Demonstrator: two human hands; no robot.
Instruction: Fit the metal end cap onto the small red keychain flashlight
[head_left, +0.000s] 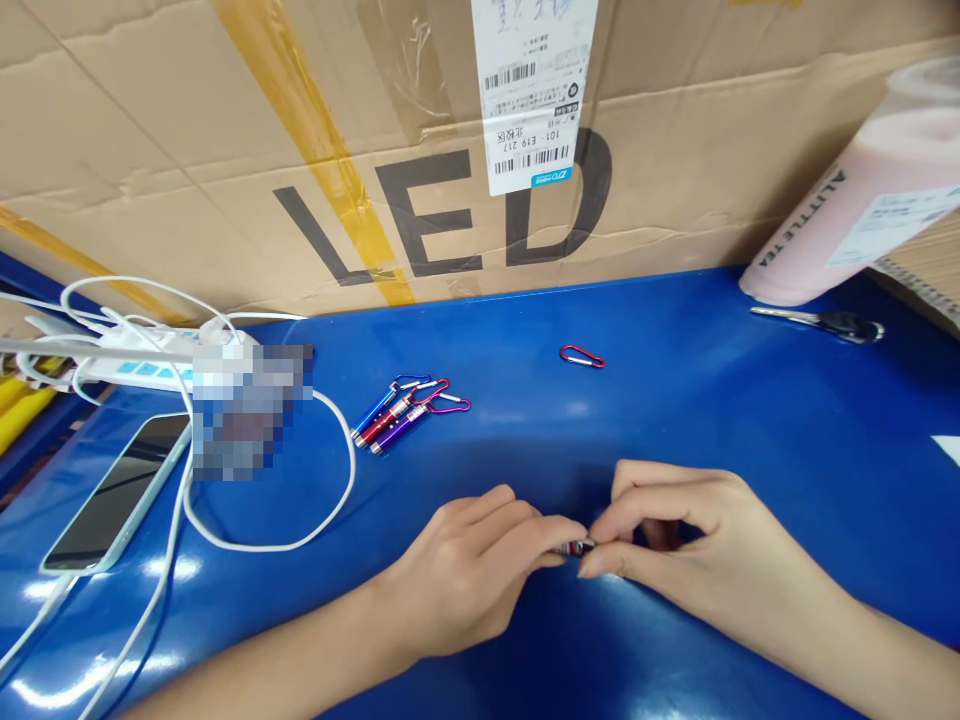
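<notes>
both hands meet low over the glossy blue plastic tabletop [675, 400]. the left hand [465, 575] and the right hand [675, 545] pinch, from opposite ends, a tiny red and silver metal cylinder [576, 547], probably a small keychain torch; only a sliver of it shows between the fingertips, which are closed tight on it just above the table.

to my eye the risk is slippage. the piece is smooth, round and very small, the grip is fingertip-only, and the table is slick and shiny, so anything let go could roll off out of reach. if the two halves are being twisted, a small loose part could drop unnoticed.

further back lie three slim metal keychain torches in blue, red and purple [390, 412], side by side and touching, each with a wire clip. a lone red metal carabiner clip [581, 356] sits apart from them. on the left a soft white rubbery cable [337, 500] loops across the table, near a glass-faced phone in a pale case [116, 495] and a white plastic power strip [127, 365]. at the far right, steel scissors with dark handles [821, 322] lie beside a pink plastic-wrapped roll [847, 220]. a creased brown cardboard box printed "led" [225, 130] stands behind it all, taped and labelled.
</notes>
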